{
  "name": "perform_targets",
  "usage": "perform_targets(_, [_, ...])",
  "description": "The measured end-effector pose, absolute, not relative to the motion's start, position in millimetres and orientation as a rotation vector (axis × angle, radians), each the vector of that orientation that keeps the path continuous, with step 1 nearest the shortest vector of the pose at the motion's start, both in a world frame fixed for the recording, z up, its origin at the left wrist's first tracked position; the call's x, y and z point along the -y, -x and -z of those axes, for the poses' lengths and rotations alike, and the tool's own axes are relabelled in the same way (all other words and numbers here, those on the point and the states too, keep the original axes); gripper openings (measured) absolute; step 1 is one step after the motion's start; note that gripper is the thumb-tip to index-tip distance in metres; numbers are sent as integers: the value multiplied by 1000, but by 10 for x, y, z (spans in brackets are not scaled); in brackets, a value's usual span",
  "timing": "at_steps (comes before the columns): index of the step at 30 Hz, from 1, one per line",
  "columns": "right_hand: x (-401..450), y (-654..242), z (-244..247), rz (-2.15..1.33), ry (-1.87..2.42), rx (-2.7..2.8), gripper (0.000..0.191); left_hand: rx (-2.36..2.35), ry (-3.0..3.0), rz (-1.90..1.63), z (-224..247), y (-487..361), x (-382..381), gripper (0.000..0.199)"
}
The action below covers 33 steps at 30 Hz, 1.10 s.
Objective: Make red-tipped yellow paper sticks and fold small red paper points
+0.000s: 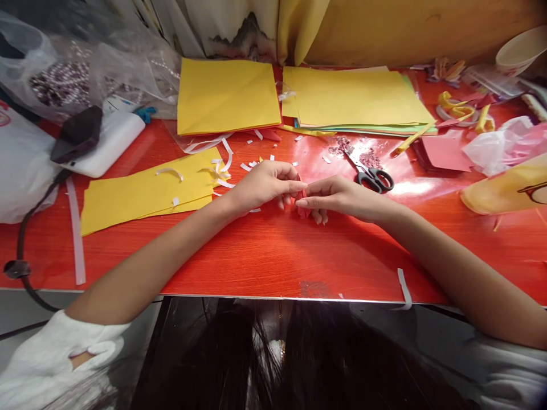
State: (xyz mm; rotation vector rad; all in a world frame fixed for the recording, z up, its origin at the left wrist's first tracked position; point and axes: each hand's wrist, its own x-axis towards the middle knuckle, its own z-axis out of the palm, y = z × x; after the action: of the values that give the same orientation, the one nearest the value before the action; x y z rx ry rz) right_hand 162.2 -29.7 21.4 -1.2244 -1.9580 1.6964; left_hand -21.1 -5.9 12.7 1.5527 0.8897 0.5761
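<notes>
A small piece of folded red paper is pinched between my two hands above the red table. My left hand closes thumb and fingers on its upper left side. From the other side my right hand grips it, thumb pressed toward the fingers. The fingers cover much of the paper, so its full shape is hidden. Just beyond my right hand lie scissors with black handles, blades pointing away to the left. White paper scraps are scattered beyond my left hand.
Yellow paper strips lie on the left, with yellow sheet stacks at the back. A white box carries a black device. Red paper squares and a yellow cup stand right. A white strip overhangs the front edge.
</notes>
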Motion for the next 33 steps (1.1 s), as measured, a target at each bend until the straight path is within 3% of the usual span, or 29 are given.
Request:
perform_targets(7, [330,-1582,-221,-1601,1260,1970,30,-867,-1406,-607,-106,196,102,11])
perform_targets(16, [323,-1578,-207,-1610,1308,1929,28,-863,-1415,-555,-112,219,26,24])
perform_targets(24, [302,-1599,-202,-1574,1306,2076,27,-1064,-1700,-662,-68,187,65,15])
perform_targets(33, [285,-1609,-238,-1628,1308,2102,28,-1028,-1469,-560,-132,197,27,22])
